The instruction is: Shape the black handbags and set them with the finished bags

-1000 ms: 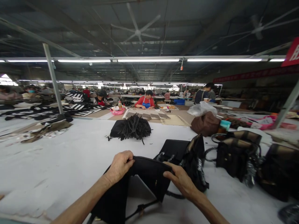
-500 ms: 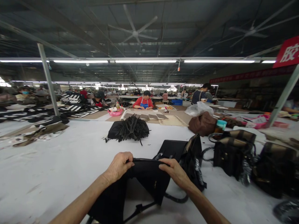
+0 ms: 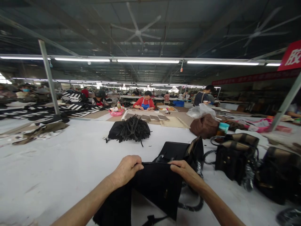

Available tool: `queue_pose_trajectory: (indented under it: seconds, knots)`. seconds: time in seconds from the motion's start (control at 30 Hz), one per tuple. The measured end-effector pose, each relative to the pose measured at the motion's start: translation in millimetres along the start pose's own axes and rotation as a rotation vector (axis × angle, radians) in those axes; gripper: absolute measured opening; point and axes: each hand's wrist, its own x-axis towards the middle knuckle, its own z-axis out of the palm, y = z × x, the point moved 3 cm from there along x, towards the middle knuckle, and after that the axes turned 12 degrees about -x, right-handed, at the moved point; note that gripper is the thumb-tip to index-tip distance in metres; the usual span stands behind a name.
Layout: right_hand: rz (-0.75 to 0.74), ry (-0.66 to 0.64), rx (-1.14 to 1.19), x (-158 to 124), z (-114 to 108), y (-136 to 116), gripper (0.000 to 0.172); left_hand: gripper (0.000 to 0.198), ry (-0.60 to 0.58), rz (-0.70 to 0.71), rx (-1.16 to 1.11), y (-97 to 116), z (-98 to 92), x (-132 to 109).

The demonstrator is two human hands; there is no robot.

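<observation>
A black handbag [image 3: 156, 179] hangs between my two hands over the white tabletop, its top edge pulled straight. My left hand [image 3: 130, 168] pinches that edge at the left, thumb toward me. At the other end, my right hand [image 3: 184, 171] grips the same edge between thumb and fingers. A small metal fitting shows on the bag's right panel, and a strap hangs below. Just behind it lies another black bag [image 3: 174, 150] with its mouth partly open. The lower end of the held bag runs out of view.
Several finished-looking black bags [image 3: 232, 160] with wrapped handles stand at the right. A bundle of black strips [image 3: 134, 128] lies ahead on the white table [image 3: 58, 166]. Beyond are a brown bag [image 3: 204, 126], a jar with a turquoise lid [image 3: 223, 128] and a seated co-worker [image 3: 144, 102].
Both hands have shifted a little to the right, carrying the bag's top edge with them. The grip on the edge stays the same.
</observation>
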Motion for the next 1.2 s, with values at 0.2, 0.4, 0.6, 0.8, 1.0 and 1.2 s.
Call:
queue_pose_trajectory:
  seconds: [0.2,0.4,0.6,0.8,1.0,1.2]
  knots:
    - [-0.017,0.062,-0.049,1,-2,4,0.031,0.013,0.033,0.017,0.141,-4,6.6,8]
    - [0.032,0.081,-0.053,-1,2,8,0.025,0.014,0.055,0.021,0.201,-4,13.4,13]
    - [-0.009,0.366,-0.473,-8,7,4,0.030,0.015,0.095,-0.011,0.234,-4,15.5,14]
    - [0.015,0.431,-0.834,-11,9,-4,0.031,0.014,0.132,-0.016,0.236,-6,16.6,13]
    - [0.005,0.371,-1.332,5,17,-28,0.028,0.014,0.148,-0.027,0.230,-9,18.0,15]
    - [-0.090,0.315,-1.317,36,59,-51,0.024,0.014,0.162,-0.048,0.237,-9,19.1,13]
